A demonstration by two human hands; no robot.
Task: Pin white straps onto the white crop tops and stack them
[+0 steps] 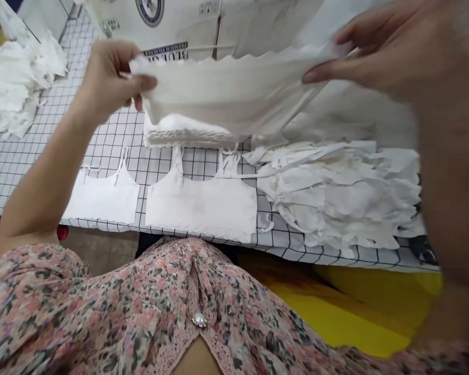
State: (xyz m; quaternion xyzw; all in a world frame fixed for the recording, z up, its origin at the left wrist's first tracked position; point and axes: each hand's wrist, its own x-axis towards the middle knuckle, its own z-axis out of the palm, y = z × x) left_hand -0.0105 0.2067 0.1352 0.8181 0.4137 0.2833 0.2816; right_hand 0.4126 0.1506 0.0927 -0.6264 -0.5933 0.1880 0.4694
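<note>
Blouse: a floral chiffon-like blouse [101,307] in pink and dark green, with a lace-trimmed placket and a round pearl button [198,319], fills the bottom of the frame.

Yellow surface: a smooth yellow surface [347,307] lies below the table edge on the right; what it belongs to is hard to make out.

Left hand: the left hand [109,78] is narrowly closed, its thumb and fingers pinching one end of the held top.

Right hand: the right hand [391,52] is close to the camera and soft in focus. Its long fingers [336,65] reach across and hold the far end of the same top.

Held top: a white scalloped-hem top [234,94] of soft, matte knit hangs stretched between the hands, above the table.

Laid-out tops: two white camisole tops [201,205] with thin straps lie flat, side by side, near the table's front edge.

Stack: a folded stack of white tops [180,130] sits just behind them, partly hidden by the held top.

Piles: a crumpled heap of strappy white tops [336,192] lies on the right; another white heap [15,88] lies at far left.

Table: a white table cover [8,177] with a black grid runs beneath everything.

Cut off: a printed cardboard carton [214,21] is cropped by the top edge; its lettering is unreadable.
</note>
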